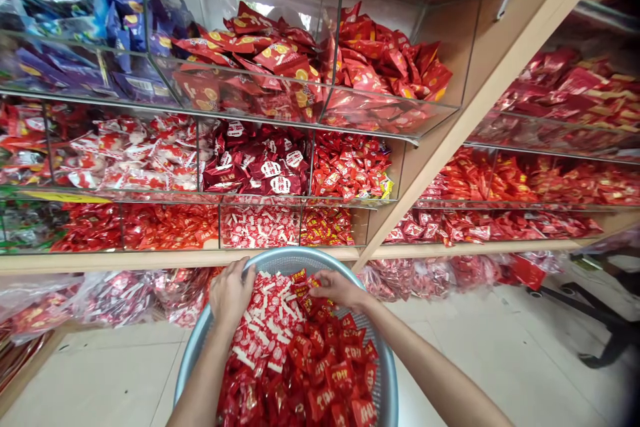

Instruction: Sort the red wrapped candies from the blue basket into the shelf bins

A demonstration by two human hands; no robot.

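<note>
Forearms [425,357], L hand [231,293] round basket rim [295,251], R hand [339,289] half-closed at red/yellow pkts [300,278], hold unclear.

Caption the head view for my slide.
Left hand on the rim of a blue basket, right hand among its wrapped candies, before stocked shelves.

I'm in what looks like a sweet shop: wooden shelving [493,87] fills the upper frame, its clear-walled bins [420,121] packed with wrapped sweets [273,170] sorted by kind, more in plastic bags [123,293] beneath, and pale floor tiles [115,373] show at lower left.
</note>
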